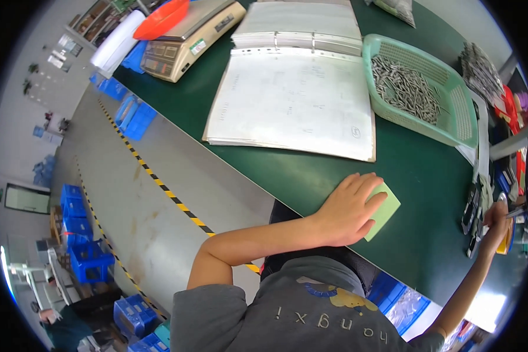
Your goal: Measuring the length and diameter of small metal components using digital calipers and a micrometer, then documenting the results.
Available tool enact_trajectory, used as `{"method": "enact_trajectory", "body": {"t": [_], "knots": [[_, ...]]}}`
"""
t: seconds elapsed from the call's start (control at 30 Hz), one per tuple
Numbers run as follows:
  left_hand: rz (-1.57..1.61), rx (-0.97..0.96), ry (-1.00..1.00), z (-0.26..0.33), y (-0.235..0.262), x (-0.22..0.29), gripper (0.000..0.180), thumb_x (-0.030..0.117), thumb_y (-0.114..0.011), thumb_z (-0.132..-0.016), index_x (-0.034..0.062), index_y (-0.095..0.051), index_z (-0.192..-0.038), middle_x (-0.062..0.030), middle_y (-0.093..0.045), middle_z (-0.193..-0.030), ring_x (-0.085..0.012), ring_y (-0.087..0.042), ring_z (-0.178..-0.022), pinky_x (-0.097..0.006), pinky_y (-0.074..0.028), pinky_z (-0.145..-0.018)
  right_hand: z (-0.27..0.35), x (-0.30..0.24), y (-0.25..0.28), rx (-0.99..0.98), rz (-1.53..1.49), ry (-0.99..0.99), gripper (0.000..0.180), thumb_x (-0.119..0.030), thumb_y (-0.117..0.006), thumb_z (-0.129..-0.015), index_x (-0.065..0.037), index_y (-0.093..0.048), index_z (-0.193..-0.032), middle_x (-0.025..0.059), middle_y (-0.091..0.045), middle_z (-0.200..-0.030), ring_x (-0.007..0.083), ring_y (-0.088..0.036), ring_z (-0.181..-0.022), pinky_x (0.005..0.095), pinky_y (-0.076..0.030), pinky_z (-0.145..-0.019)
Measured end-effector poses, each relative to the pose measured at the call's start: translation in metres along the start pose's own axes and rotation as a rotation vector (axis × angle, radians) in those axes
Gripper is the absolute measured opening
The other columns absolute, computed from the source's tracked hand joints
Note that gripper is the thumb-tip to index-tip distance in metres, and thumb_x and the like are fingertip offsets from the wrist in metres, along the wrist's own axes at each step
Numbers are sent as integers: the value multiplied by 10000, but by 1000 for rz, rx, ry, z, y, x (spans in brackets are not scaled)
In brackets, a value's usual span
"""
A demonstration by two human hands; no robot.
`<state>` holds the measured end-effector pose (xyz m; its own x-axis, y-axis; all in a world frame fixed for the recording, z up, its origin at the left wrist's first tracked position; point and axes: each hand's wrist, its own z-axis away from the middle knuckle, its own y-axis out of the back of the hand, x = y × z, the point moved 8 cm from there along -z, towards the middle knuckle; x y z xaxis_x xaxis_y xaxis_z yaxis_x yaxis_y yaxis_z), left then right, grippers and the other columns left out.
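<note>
My left hand (347,209) lies flat, fingers together, on a light green pad of notes (387,211) on the dark green table (416,176). Out at the right edge of the table my right hand (497,226) is stretched toward a cluster of small tools and dark holders (472,214). It looks closed around a thin silver tool (517,212), though that spot is small and blurred. An open ring binder with white pages (293,102) lies beyond my left hand.
A green plastic basket (460,111) holding several small metal pins stands at the right of the binder. A beige weighing scale (185,41) with an orange tray (161,20) stands at the far left corner. Blue crates (82,234) line the floor past yellow-black tape (176,199).
</note>
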<state>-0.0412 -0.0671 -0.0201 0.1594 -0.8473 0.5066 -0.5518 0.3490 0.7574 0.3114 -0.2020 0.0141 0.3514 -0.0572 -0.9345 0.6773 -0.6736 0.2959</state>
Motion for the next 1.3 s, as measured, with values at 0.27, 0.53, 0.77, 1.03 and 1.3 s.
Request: {"method": "enact_trajectory", "body": {"t": [0.27, 0.53, 0.77, 1.03, 1.3], "knots": [[34, -16, -3, 44, 8, -3, 311, 132, -610, -674, 36, -540, -962, -122, -484, -1057, -291, -445, -1065, -427, -353, -885, 79, -94, -252, -823, 532, 701, 210, -108, -597, -650, -47, -595, -852, 55, -506, -551, 228, -478, -483, 332, -318, -495], [86, -47, -99, 76, 21, 1, 237, 140, -625, -667, 88, -589, -896, -36, -563, -952, -211, -548, -900, -340, -437, -752, 82, -71, -255, -902, 518, 529, 221, -177, -555, -743, -26, -592, -900, 61, -552, -633, 195, -516, -546, 297, -364, -518], [-193, -71, -217, 66, 15, 7, 316, 256, -631, -688, 111, -593, -967, -36, -551, -955, -201, -526, -902, -327, -420, -750, 56, -11, -238, -871, -464, -585, 419, -315, -373, -885, 20, -492, -1106, 108, -549, -1005, 158, -558, -852, 219, -447, -651], [-202, -211, -148, 54, 12, 5, 380, 296, -624, -659, 111, -589, -989, -55, -532, -927, -218, -522, -868, -359, -388, -740, 16, -12, -112, 181, -19, 81, 458, -369, -286, -895, -14, -538, -1038, 70, -552, -968, 150, -500, -891, 270, -402, -699], [445, -82, 225, -12, -11, -10, 186, 145, -593, -641, 66, -588, -809, -92, -496, -786, -268, -502, -768, -358, -405, -637, 45, -11, -154, -219, -193, -49, 370, -321, -405, -868, 18, -548, -914, 38, -473, -699, 102, -453, -631, 226, -373, -569]]}}
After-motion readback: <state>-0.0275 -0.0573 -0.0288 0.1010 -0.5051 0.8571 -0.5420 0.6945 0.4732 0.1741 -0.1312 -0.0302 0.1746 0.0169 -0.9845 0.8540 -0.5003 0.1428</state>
